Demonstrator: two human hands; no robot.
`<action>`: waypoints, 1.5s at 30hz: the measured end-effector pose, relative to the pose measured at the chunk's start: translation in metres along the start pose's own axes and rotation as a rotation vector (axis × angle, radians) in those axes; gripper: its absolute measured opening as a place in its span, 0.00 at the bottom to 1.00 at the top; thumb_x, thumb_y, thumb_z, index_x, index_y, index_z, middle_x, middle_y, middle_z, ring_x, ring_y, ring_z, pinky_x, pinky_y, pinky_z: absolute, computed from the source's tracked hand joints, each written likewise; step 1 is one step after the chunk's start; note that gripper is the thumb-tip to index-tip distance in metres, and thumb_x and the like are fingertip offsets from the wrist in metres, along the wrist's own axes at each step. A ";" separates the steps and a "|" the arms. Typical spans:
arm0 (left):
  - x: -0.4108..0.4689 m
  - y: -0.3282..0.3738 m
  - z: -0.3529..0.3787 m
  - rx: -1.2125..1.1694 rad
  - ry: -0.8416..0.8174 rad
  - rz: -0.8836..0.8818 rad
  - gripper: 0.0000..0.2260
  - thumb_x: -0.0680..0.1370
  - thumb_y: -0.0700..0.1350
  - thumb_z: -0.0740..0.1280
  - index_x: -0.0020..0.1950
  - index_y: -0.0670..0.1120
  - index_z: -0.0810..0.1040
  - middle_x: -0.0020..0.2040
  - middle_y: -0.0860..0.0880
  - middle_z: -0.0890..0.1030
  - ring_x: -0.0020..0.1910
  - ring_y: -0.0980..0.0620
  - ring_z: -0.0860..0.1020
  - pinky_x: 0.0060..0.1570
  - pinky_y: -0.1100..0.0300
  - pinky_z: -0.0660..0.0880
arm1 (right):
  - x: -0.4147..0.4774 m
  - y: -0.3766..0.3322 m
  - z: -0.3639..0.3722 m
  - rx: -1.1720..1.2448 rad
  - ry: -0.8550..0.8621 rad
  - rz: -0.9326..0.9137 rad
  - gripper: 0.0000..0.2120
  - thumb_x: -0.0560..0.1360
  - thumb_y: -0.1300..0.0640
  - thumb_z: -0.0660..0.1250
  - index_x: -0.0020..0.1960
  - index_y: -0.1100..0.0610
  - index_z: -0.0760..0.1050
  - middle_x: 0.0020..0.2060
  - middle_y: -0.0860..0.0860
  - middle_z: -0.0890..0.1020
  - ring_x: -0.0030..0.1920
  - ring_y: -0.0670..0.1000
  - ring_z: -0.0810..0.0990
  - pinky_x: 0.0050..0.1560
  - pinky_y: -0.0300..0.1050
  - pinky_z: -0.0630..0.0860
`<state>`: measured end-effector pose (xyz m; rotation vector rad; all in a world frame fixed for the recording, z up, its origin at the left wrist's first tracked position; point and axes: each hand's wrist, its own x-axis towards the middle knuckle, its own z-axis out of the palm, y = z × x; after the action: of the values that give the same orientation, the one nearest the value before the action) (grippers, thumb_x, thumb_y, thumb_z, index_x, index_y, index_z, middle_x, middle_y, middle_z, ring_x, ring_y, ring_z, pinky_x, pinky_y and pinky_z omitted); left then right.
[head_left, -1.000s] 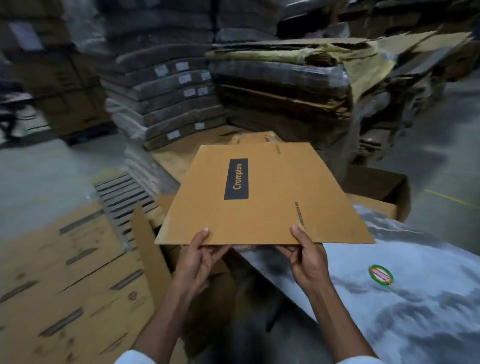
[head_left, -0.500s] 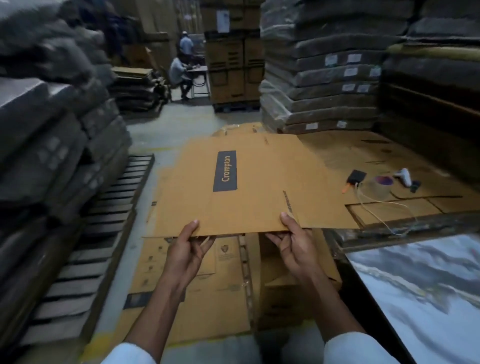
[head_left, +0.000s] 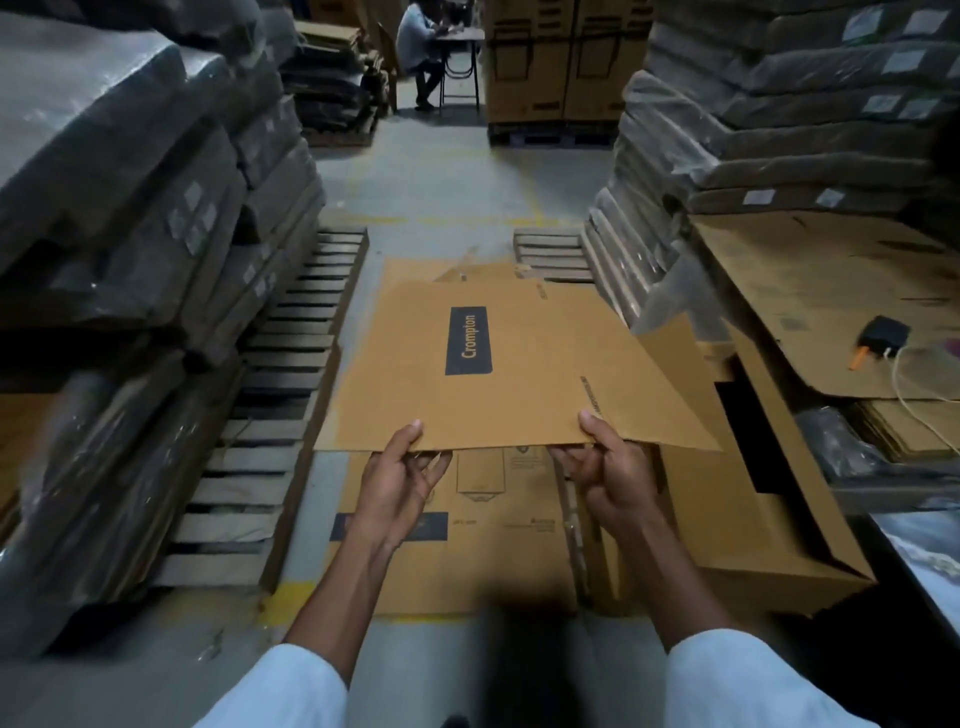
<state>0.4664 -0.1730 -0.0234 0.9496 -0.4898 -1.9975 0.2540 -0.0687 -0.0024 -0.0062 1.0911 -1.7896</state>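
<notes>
Thumbs of left hand (head_left: 399, 480) and right hand (head_left: 613, 475) pinch flat carton (head_left: 519, 374); fingers curl beneath.

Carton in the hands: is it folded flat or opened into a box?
Folded flat. The carton is a thin sheet, held level by its near edge between the left hand and the right hand.

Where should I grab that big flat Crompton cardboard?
Take the flattened carton by its near edge, from the holder's side, like the left hand and right hand: thumbs on top, fingers underneath, well apart. It is wide and thin, so one hand would probably let it sag.
</notes>
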 end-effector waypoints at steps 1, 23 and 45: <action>0.006 0.001 -0.008 0.000 0.014 -0.016 0.02 0.81 0.40 0.67 0.51 0.43 0.79 0.49 0.44 0.84 0.55 0.45 0.81 0.57 0.51 0.78 | 0.004 0.007 0.000 0.004 -0.006 0.019 0.20 0.80 0.64 0.67 0.71 0.61 0.72 0.61 0.62 0.83 0.51 0.58 0.87 0.42 0.48 0.84; 0.312 -0.192 -0.232 0.074 0.283 -0.209 0.08 0.80 0.40 0.67 0.58 0.40 0.80 0.57 0.44 0.85 0.55 0.48 0.85 0.63 0.47 0.74 | 0.343 0.270 -0.176 0.016 0.275 0.297 0.28 0.71 0.65 0.71 0.71 0.57 0.75 0.61 0.57 0.84 0.59 0.58 0.83 0.51 0.58 0.84; 0.395 -0.436 -0.497 0.326 0.674 -0.605 0.09 0.83 0.45 0.65 0.60 0.42 0.75 0.56 0.41 0.80 0.56 0.38 0.81 0.56 0.46 0.78 | 0.428 0.548 -0.423 -0.282 0.472 0.823 0.15 0.84 0.55 0.63 0.66 0.61 0.68 0.58 0.63 0.79 0.56 0.63 0.80 0.51 0.61 0.80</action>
<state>0.4810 -0.2490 -0.7893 2.0674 -0.1457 -1.9495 0.2510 -0.1564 -0.8109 0.6313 1.4003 -0.9012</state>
